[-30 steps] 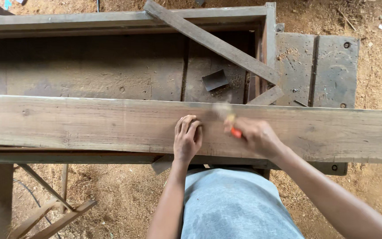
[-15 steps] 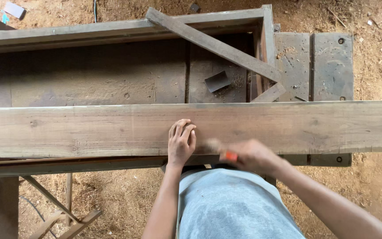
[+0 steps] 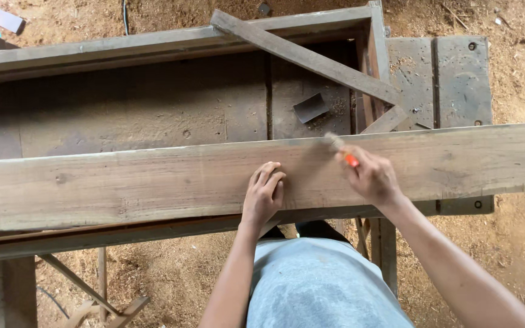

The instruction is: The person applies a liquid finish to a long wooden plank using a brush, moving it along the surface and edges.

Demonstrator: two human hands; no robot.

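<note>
Seen from above, left to right. At far left of frame, long grey plank (image 3: 123,185) laid flat across a wooden workbench (image 3: 153,109), spanning the full width of the picture; below it, lower left, bench leg (image 3: 13,291) and cross braces over sawdust-covered ground (image 3: 171,285). At centre, left hand (image 3: 264,195) pressed on the plank, fingers loosely curled and knuckles down, gripping nothing, merely steadying the board near its lower edge. Just right of centre, right hand (image 3: 372,177) clenched around a small brush (image 3: 343,150) with an orange handle, bristles blurred and lying at or just above the plank's upper edge; contact cannot be told for certain. Behind, in the bench's recessed bed, small dark block (image 3: 310,107) beside a slanting batten (image 3: 305,56) running from top centre toward the right. At right, bolted metal plates (image 3: 439,79) and the plank's free end. Likely risks, judged from this arrangement: plank sliding or tipping off the narrow front rail if the left hand's pressure slackens, given the overhang at the right; splinters to the curled left fingers from the rough grain; dust swept toward the face by a fast stroke; brush catching the batten's lower end close behind the stroke.
</note>
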